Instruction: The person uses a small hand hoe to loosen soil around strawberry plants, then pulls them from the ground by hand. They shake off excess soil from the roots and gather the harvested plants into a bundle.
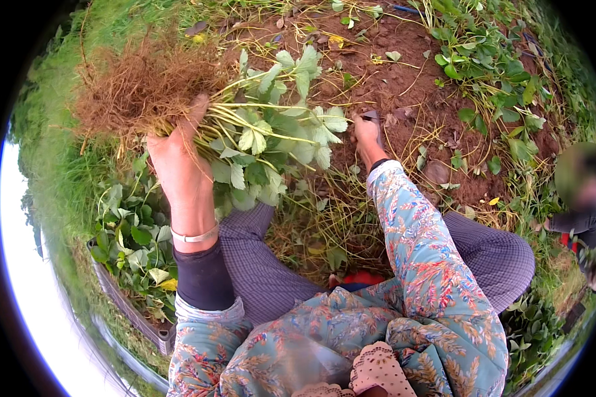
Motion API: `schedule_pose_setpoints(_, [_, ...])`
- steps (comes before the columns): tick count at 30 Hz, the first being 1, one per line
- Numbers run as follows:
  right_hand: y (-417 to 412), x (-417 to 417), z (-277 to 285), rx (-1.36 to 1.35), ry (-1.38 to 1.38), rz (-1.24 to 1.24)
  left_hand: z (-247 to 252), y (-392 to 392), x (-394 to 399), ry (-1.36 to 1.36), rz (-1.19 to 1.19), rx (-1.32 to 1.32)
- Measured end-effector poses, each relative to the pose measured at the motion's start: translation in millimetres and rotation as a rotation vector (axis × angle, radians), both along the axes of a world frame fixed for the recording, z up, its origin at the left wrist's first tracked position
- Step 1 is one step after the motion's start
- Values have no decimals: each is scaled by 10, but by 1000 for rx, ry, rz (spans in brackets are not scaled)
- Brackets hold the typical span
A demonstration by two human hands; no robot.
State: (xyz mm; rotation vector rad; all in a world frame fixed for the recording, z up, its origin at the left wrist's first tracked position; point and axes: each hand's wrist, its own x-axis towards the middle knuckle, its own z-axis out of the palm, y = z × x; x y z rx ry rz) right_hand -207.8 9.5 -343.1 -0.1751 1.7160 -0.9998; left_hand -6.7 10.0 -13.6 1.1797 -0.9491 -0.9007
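My left hand (179,154) is closed round a bunch of uprooted strawberry plants (258,124), held up at the upper left. Their brown fibrous roots (139,89) stick out to the left, and the stems and green leaves spread to the right. My right hand (366,133) is low over the reddish soil right of the leaves, closed on a small dark tool (371,116); its far part is hidden, so its kind is unclear. Cut stems and runners lie on the soil about it.
A plastic crate (124,307) full of leafy plants stands at my left. Rooted strawberry plants (506,74) grow at the upper right. A co-worker (583,223) is at the far right. My bent knees flank a patch of stems, and more leafy plants lie at the lower right.
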Motion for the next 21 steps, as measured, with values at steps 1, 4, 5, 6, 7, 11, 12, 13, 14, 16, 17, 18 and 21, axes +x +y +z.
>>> schedule_pose_setpoints(1, [127,39,-4,-32,4,101,21,-8,-11,10,3,2])
schedule_pose_setpoints(4, [544,129,-197,-118,88,655,67,-49,-47,20,-14,5])
schedule_pose_setpoints(5, [708,219,22,-184,60,842,42,-37,44,9,4,15])
schedule_pose_setpoints(6, [869,305,305,-250,32,1024,19,-22,106,1,18,24])
schedule_pose_setpoints(7, [994,337,373,-263,371,1175,14,-36,68,9,6,15])
schedule_pose_setpoints(11, [1153,414,881,-264,887,1392,74,-94,20,35,22,-44])
schedule_pose_setpoints(12, [1169,402,926,-265,937,1391,60,-126,15,61,8,-37])
schedule_pose_setpoints(13, [1191,400,1062,-258,1000,1244,57,-138,29,85,-2,-32])
schedule_pose_setpoints(14, [1212,368,1049,-253,1018,1239,56,-159,28,108,-13,-25])
schedule_pose_setpoints(16, [1227,282,921,-239,1053,1225,55,-224,-35,105,21,-65])
schedule_pose_setpoints(17, [1250,207,886,-210,988,1233,53,-244,-80,87,55,-62])
schedule_pose_setpoints(18, [1317,147,860,-286,1080,1187,54,-257,-121,70,89,-59])
schedule_pose_setpoints(21, [1436,20,1055,-309,1131,1110,34,-276,-172,41,98,-44])
